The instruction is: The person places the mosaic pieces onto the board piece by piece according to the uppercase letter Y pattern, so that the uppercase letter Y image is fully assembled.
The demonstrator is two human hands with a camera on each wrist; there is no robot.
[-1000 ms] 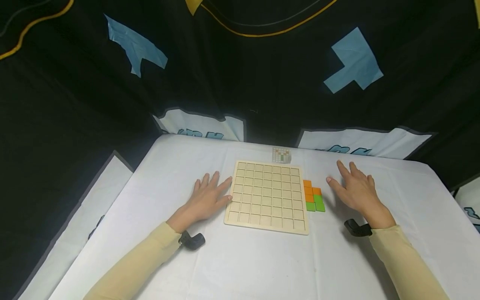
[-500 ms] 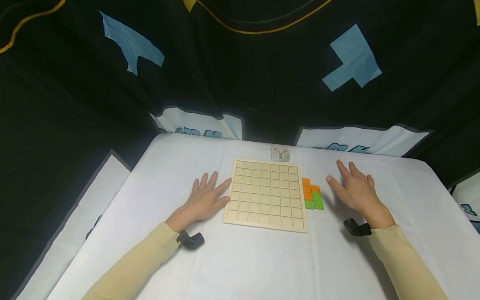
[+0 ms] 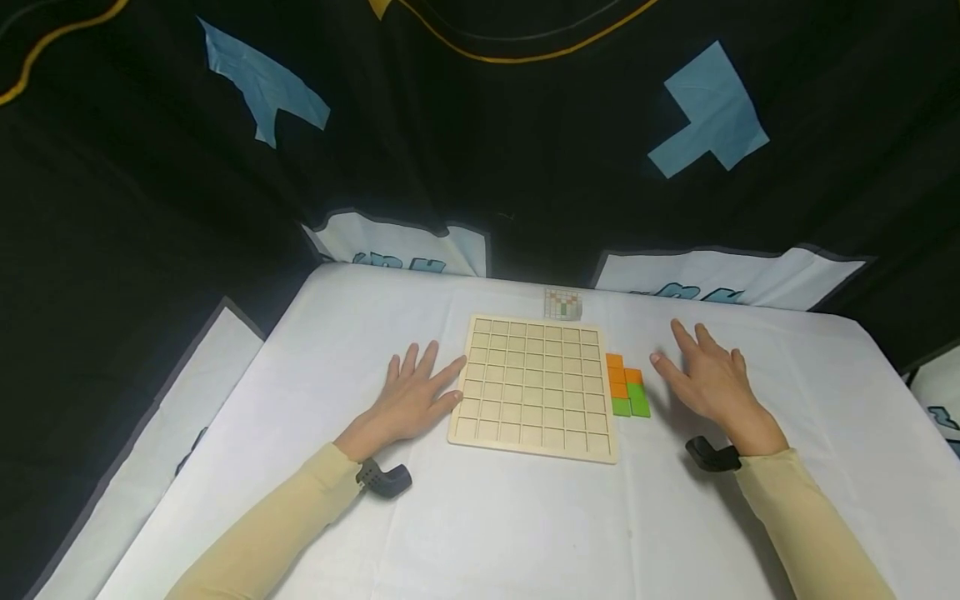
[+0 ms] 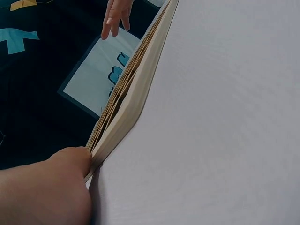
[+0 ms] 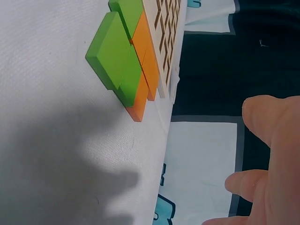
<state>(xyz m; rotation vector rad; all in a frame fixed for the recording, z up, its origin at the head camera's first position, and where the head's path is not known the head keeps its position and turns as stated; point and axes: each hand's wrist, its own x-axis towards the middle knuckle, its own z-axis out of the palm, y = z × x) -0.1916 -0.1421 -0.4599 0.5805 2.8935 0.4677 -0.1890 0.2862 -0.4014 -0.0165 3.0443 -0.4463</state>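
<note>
At the board's [image 3: 532, 383] nine o'clock, the splayed left hand [image 3: 408, 402], ungrasping, seemingly steadies it. At three, the empty right hand [image 3: 712, 379] hovers; taking tiles [image 3: 617, 376] would need lowering and pinching.

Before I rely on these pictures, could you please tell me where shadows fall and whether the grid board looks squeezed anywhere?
Head view: a soft shadow on the white cloth beside the right hand; right wrist view: a broad, blurry-edged shadow near the green tiles and orange tiles; left wrist view: the grid board steeply foreshortened, its cells squeezed together.
</note>
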